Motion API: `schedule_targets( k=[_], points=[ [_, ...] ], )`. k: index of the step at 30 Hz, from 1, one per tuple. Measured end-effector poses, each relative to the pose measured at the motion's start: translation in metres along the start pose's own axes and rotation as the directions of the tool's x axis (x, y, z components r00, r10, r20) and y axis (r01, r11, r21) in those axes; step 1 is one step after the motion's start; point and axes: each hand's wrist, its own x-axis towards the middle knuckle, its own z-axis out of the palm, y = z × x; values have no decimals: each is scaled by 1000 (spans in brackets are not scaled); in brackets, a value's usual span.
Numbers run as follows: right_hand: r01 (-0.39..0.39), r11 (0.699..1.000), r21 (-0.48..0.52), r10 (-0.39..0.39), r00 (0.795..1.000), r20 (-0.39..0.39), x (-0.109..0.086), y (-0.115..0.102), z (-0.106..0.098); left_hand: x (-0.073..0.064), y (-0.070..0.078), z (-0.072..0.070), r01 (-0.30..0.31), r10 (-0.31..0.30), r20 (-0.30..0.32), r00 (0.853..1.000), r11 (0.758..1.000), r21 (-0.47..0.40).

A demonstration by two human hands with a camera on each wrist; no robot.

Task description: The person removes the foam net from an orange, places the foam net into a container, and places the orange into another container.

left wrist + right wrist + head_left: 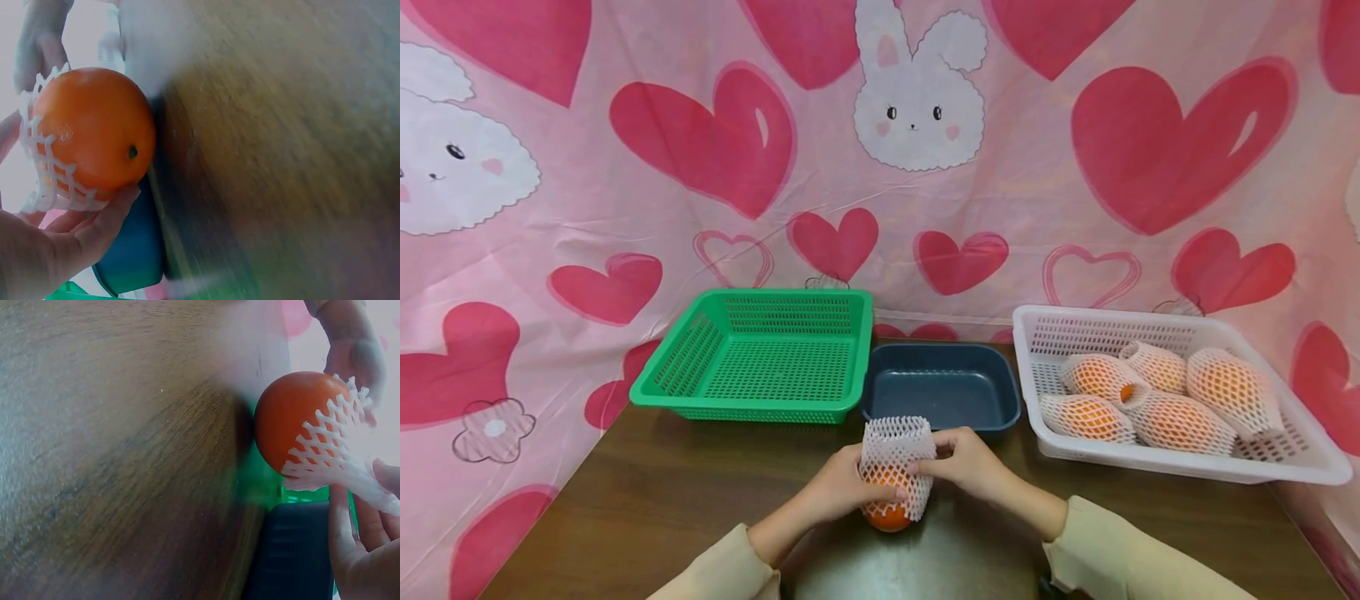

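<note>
Over the near middle of the table, an orange (888, 519) sits partly inside a white foam net sleeve (897, 442), whose upper end stands up loose above the fruit. My left hand (841, 485) grips the netted orange from the left, thumb across its front. From the right, my right hand (972, 468) pinches the side of the sleeve between thumb and fingers. The left wrist view shows the bare lower end of the orange (100, 125) with its small stem spot, poking out past the net edge. In the right wrist view the sleeve (328, 447) covers one side of the fruit.
A green basket (745, 408) stands at the back left. Beside it is a dark blue tray (940, 396), directly beyond my hands. A white basket (1150, 462) at the right holds several netted oranges (1180, 421). A pink curtain with hearts hangs behind the wooden table (647, 492).
</note>
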Motion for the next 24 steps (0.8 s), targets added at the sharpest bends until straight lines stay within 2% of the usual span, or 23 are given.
schedule_targets(
  k=[4, 8, 11, 16, 19, 24],
  points=[
    [-18, 999, 30, 18, 1000, -9, 0, -3, -1, 2, -1, 1, -10, 7, -45, 999, 998, -55],
    [-23, 998, 60, 24, 999, -30, 1, -6, -3, 5, -3, 2, -8, 5, -62, 998, 999, -44],
    [-27, 997, 71, 30, 999, -44, 3, -7, -7, 6, -6, 2, 6, -7, -18, 1000, 1000, -11],
    [-32, 996, 84, 36, 998, -48, 4, -10, -11, 7, -11, 3, 14, -17, 97, 995, 999, 35],
    [-32, 996, 85, 36, 998, -46, 4, -12, -12, 7, -12, 2, -5, 0, 129, 992, 999, 41],
    [-46, 990, 136, 53, 997, -49, 7, -15, -17, 8, -12, 0, -35, 25, 145, 989, 997, 70]
  ],
)
